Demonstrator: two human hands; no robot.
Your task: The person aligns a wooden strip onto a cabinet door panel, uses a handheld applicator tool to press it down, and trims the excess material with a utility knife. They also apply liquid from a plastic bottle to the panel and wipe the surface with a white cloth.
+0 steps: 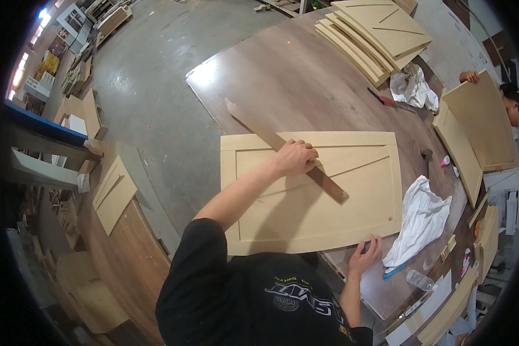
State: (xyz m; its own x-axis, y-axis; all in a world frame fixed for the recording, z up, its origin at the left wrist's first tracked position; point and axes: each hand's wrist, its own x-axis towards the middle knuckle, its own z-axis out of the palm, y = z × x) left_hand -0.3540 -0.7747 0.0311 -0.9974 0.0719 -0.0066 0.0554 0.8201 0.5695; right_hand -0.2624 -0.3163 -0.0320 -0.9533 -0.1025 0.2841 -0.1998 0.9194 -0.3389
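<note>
A pale wooden panel [314,222] with a raised frame and a diagonal line on its face lies in front of me, on the work table. My left hand [297,157] is closed around a long, flat brown strip [331,189] that looks like wood. The strip slants across the panel, its far end reaching past the panel's far edge and slightly blurred. Whether its underside touches the panel I cannot tell. At the panel's near right edge rests my right hand [365,256], fingers stretched out against the edge and holding nothing. A small dark spot marks the panel's near right corner.
Right of the panel lie a crumpled white cloth [422,216], a hammer [426,161] and a clear plastic bottle [419,281]. Similar panels are stacked [375,34] at the far right, near a white crumpled bag [414,87]. Another person's hand [469,76] holds a board.
</note>
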